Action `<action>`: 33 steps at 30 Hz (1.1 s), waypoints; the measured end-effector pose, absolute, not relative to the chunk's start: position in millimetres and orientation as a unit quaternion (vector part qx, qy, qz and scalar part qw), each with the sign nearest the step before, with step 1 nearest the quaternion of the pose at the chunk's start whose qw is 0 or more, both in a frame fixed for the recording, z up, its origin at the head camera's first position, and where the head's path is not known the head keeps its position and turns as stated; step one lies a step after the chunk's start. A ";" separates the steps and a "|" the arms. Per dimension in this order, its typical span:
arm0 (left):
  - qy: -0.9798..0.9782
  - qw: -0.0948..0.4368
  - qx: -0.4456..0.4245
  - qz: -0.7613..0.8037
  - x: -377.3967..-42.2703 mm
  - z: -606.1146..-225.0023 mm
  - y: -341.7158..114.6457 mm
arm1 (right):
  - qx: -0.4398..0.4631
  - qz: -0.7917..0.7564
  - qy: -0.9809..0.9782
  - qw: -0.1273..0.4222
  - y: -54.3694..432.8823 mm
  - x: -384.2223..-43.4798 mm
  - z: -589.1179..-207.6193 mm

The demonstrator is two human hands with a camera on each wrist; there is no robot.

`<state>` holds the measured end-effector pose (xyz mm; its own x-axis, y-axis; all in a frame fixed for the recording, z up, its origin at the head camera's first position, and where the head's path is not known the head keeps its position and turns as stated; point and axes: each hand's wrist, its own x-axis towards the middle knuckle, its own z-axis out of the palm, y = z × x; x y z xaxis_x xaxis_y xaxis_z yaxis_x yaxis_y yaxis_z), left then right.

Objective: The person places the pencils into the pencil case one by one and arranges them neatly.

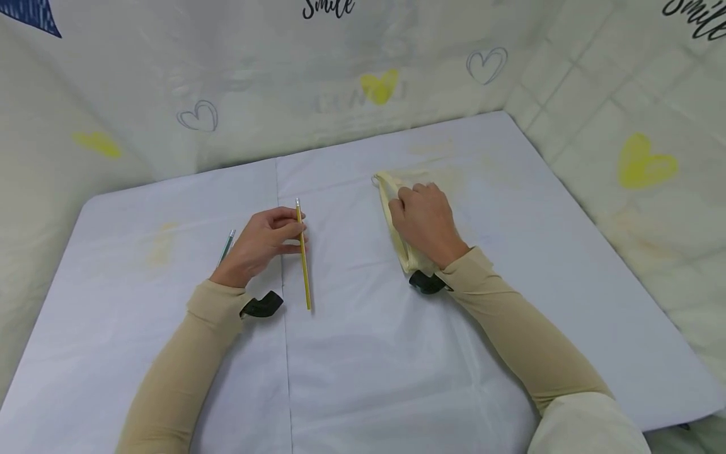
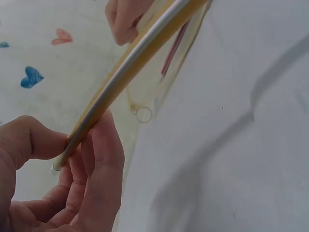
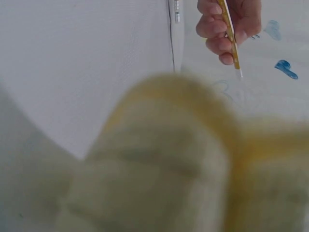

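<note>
My left hand pinches a long yellow pencil between thumb and fingertips, its white-tipped end pointing away from me. In the left wrist view the pencil crosses the frame with a pale stripe along it. To the right, my right hand grips a cream zippered pouch by its upper part. A ring pull hangs from the pouch's end. Inside the pouch's opening shows a dark red stick. Blurred pouch fabric fills much of the right wrist view, hiding the right fingers.
A thin blue-grey pen or pencil lies on the table just left of the left hand, partly hidden by it. White cloth covers the table, a seam running down it. Behind rises a pale curtain printed with hearts.
</note>
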<state>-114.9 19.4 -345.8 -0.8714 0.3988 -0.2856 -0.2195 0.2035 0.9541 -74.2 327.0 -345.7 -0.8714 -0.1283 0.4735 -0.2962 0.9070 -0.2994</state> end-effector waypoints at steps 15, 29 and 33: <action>0.660 0.221 0.020 0.718 -116.7 -350.7 71.3 | 0.108 0.181 -0.952 0.222 327.9 -74.3 -343.8; 0.607 0.186 -0.009 0.773 -123.7 -355.1 115.0 | 0.099 0.165 -0.957 0.215 327.7 -74.7 -342.9; 0.595 0.179 -0.011 0.783 -124.0 -357.0 124.7 | 0.096 0.167 -0.959 0.210 327.8 -75.1 -343.4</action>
<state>-124.0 124.7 -357.0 -0.9359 0.2673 -0.2294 -0.2927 -0.2277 0.9287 -75.1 327.8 -343.4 -0.8939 -0.1134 0.4337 -0.2530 0.9263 -0.2793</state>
